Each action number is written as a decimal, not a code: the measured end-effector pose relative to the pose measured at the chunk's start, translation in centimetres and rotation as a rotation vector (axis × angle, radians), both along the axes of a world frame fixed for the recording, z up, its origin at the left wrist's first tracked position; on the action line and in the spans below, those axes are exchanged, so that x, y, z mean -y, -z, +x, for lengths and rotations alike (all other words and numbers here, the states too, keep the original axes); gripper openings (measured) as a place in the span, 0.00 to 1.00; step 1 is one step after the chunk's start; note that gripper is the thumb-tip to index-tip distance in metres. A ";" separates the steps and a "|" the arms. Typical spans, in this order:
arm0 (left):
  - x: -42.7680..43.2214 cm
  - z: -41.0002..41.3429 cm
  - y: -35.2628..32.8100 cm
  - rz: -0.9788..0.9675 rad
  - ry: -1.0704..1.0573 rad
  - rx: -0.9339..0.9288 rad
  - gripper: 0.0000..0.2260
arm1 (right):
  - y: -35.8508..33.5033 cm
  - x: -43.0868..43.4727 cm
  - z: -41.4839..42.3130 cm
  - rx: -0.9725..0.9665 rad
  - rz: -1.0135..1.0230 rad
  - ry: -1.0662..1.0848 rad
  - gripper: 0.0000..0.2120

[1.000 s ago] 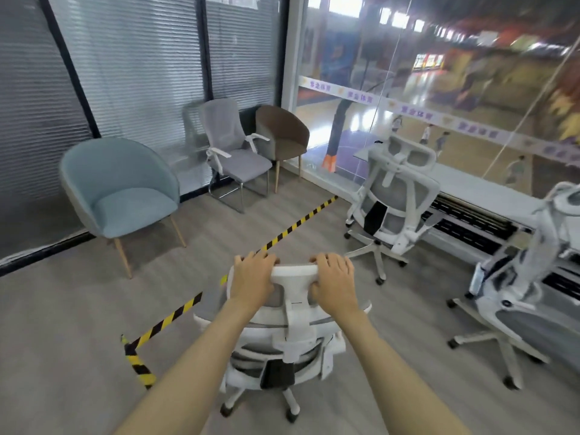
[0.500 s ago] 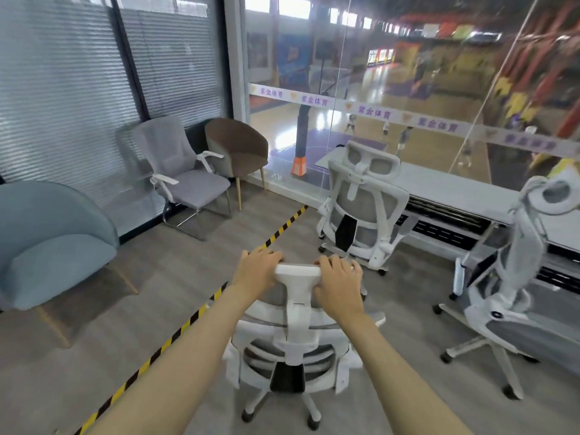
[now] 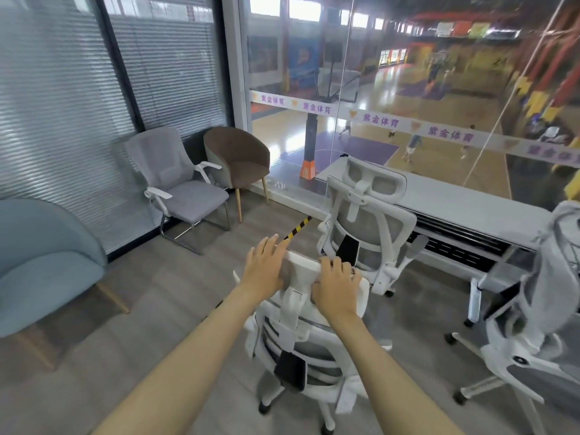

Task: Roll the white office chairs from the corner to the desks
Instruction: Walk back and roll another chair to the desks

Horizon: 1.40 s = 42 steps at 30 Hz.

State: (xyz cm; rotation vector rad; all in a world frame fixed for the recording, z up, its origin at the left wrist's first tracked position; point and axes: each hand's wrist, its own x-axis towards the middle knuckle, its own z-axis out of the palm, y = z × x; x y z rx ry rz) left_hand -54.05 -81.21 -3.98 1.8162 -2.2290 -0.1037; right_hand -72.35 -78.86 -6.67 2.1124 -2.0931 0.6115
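Currently both hands are gripping the headrest of the white office chair (image 3: 301, 334) at 6 o'clock: left hand (image 3: 265, 266) flattened, fingers extended; right hand (image 3: 335, 288) curled over. Grey wood floor (image 3: 131, 309), glass wall (image 3: 408, 89) sitting at 1 o'clock.

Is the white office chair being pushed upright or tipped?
Upright, as far as visible: the white office chair has casters on the floor, left hand and right hand atop its headrest.

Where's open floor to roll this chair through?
Open floor lies left of the held chair, between it, the blue armchair and the grey visitor chair. Right is crowded: two white chairs stand along the sill.
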 end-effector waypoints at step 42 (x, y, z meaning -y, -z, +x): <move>-43.5 20.3 2.1 0.127 -0.707 -0.162 0.15 | -0.7 -27.8 23.2 -0.027 0.525 -1.031 0.14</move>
